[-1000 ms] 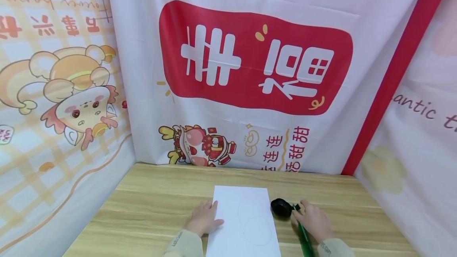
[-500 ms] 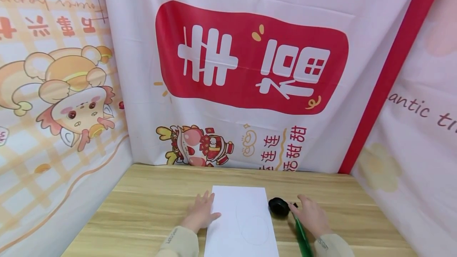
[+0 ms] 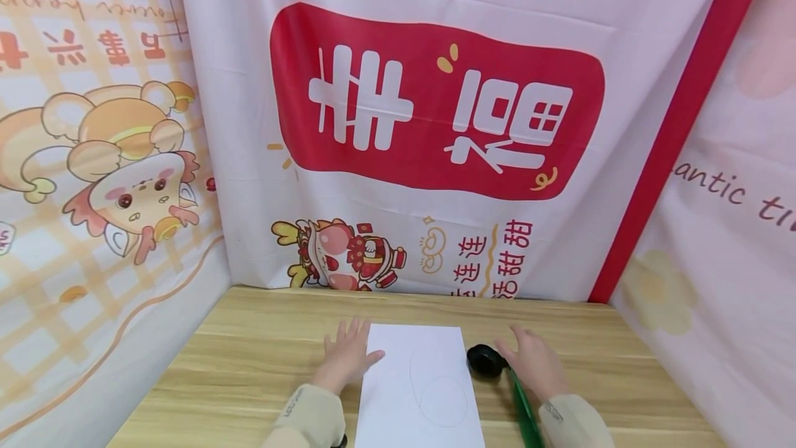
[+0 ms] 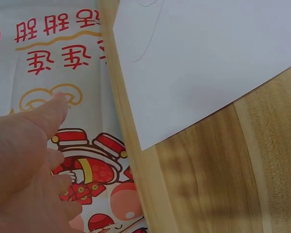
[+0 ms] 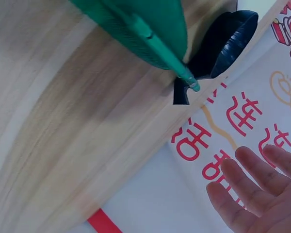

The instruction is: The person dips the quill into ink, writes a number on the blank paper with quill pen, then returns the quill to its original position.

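A white sheet of paper [image 3: 388, 393] lies on the wooden table, with a thin curved line and a loop drawn on it. At its left edge, my left hand [image 3: 345, 359] is spread with fingers straight and the thumb reaching over the sheet's side. A green feather pen [image 3: 524, 410] lies to the right of the paper, its slim barrel [image 5: 160, 47] showing in the right wrist view. My right hand [image 3: 536, 364] hovers beside the pen's tip end, fingers extended, holding nothing. Close to that tip is a black round object [image 3: 485, 361] with a flared rim.
Printed cloth hangs behind the table [image 3: 280, 316] and along both sides. A small dark thing [image 3: 341, 442] peeks out beside the left sleeve [image 3: 314, 415] at the bottom of the head view.
My right fingers were at the feather pen's tip; they have come off it and the hand has moved forward. My left hand has slid slightly forward and its fingers have spread.
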`<state>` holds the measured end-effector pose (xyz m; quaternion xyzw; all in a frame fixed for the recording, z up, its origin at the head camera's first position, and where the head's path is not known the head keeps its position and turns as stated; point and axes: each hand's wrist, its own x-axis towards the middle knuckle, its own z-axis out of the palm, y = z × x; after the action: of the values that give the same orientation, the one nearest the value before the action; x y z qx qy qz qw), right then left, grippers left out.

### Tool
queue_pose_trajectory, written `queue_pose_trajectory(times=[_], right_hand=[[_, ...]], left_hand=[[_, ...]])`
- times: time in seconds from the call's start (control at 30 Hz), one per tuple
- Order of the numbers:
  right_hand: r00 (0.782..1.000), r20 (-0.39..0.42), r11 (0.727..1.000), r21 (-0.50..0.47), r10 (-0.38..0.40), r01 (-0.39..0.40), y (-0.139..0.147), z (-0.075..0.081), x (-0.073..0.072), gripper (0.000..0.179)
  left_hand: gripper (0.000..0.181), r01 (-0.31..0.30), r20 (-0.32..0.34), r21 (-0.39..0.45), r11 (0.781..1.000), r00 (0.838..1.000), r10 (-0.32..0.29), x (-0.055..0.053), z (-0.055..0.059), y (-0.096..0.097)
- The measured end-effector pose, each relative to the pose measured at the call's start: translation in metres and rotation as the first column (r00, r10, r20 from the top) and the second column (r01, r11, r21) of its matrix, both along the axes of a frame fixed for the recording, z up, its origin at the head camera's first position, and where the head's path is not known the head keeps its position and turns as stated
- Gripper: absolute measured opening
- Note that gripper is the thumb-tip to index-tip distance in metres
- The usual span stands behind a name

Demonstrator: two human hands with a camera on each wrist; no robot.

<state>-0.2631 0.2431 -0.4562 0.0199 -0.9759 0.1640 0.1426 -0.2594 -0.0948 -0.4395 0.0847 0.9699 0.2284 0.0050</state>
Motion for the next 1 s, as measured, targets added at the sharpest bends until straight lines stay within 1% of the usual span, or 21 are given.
queue_pose_trajectory(times=[0.1,0.2,0.4,0.57,0.67,0.8,1.0], right_hand=[[0.999,-0.027,1.0,0.015,0.016,-0.016,-0.003,0.002,-0.001,0.058],[0.998,-0.049,1.0,0.021,0.024,-0.023,-0.006,0.005,-0.001,0.058],[0.998,-0.058,0.999,0.045,0.016,-0.014,-0.011,0.009,-0.004,0.061],[0.997,-0.082,0.996,0.084,0.006,0.001,-0.015,0.012,-0.005,0.067],[0.995,-0.095,0.995,0.1,0.0,0.009,-0.017,0.013,-0.008,0.066],[0.996,-0.093,0.995,0.1,0.003,0.007,-0.02,0.013,-0.011,0.065],[0.996,-0.089,0.997,0.08,0.028,-0.021,-0.026,0.014,-0.011,0.066]], left_hand=[[0.07,-0.001,-0.015,0.007,1.0,1.0,0.001,0.001,0.004,0.0],[0.07,0.0,-0.048,0.003,1.0,0.999,0.0,0.002,0.006,-0.001],[0.07,-0.017,-0.112,-0.015,1.0,0.994,0.015,0.002,0.012,-0.001],[0.072,-0.032,-0.137,-0.026,0.999,0.99,0.028,0.001,0.014,0.0],[0.073,-0.042,-0.157,-0.035,0.998,0.987,0.036,-0.001,0.014,0.001],[0.073,-0.061,-0.185,-0.046,0.997,0.981,0.052,-0.004,0.015,0.003],[0.073,-0.083,-0.228,-0.044,0.996,0.971,0.071,-0.007,0.015,0.006]])
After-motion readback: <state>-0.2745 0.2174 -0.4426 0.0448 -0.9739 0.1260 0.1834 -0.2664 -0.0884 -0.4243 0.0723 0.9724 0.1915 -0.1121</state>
